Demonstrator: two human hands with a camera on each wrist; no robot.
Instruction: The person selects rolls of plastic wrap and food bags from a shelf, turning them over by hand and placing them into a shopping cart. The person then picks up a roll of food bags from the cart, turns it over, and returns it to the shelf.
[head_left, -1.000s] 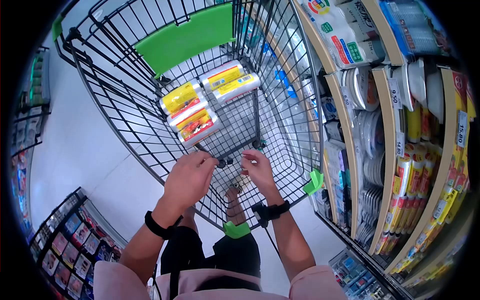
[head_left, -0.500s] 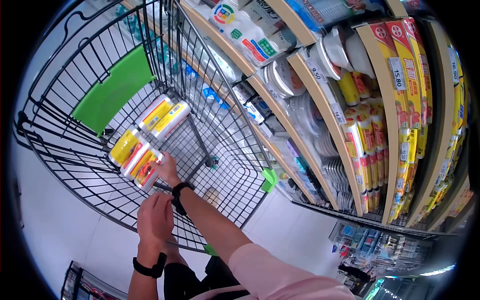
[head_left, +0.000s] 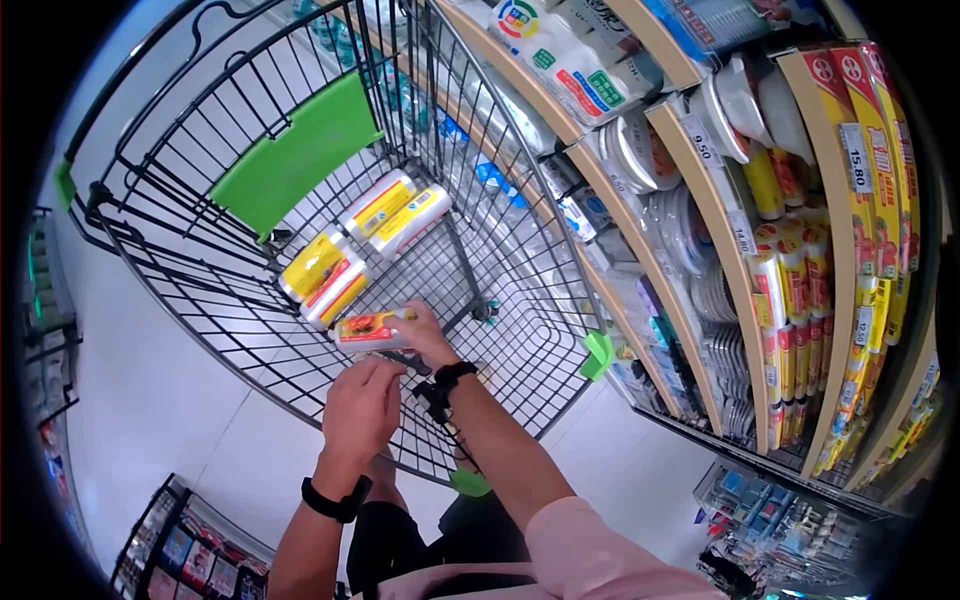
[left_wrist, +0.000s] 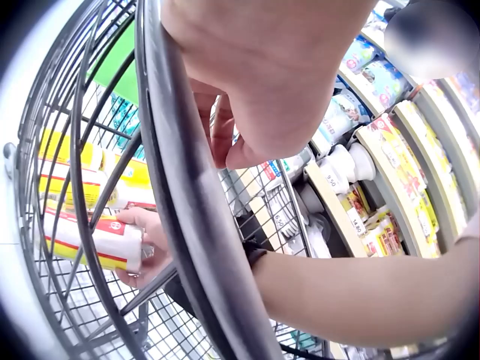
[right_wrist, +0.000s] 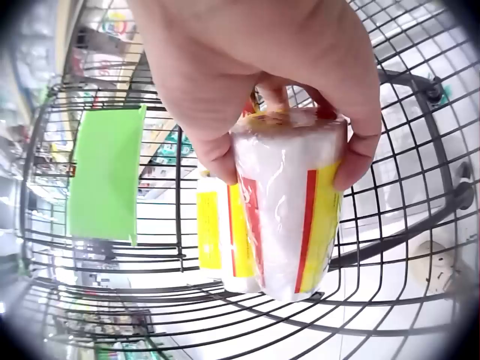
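Note:
My right hand point(head_left: 428, 338) reaches into the shopping cart point(head_left: 545, 425) and grips one end of a white plastic bag roll point(head_left: 365, 331) with a yellow and red label. In the right wrist view, thumb and fingers pinch the top end of this roll point(right_wrist: 283, 217). Beside it on the cart's wire floor lie two similar rolls point(head_left: 333, 290), and another pair of rolls point(head_left: 382, 206) is farther back. My left hand point(head_left: 362, 405) is at the cart's near side, fingers loosely bent; in the left wrist view this hand point(left_wrist: 262, 90) hangs over the dark rim point(left_wrist: 176, 150), holding nothing.
A green panel point(head_left: 300, 150) is fixed at the cart's far end. Along the right, shelves carry packaged rolls point(head_left: 790, 270), plates point(head_left: 640, 150) and yellow boxes point(head_left: 870, 130) behind price tags. Low display racks point(head_left: 190, 550) stand at lower left.
My right hand has gone from idle over the cart to the nearest roll, gripped it and drawn it toward me, away from the others. The left hand stays near the rim.

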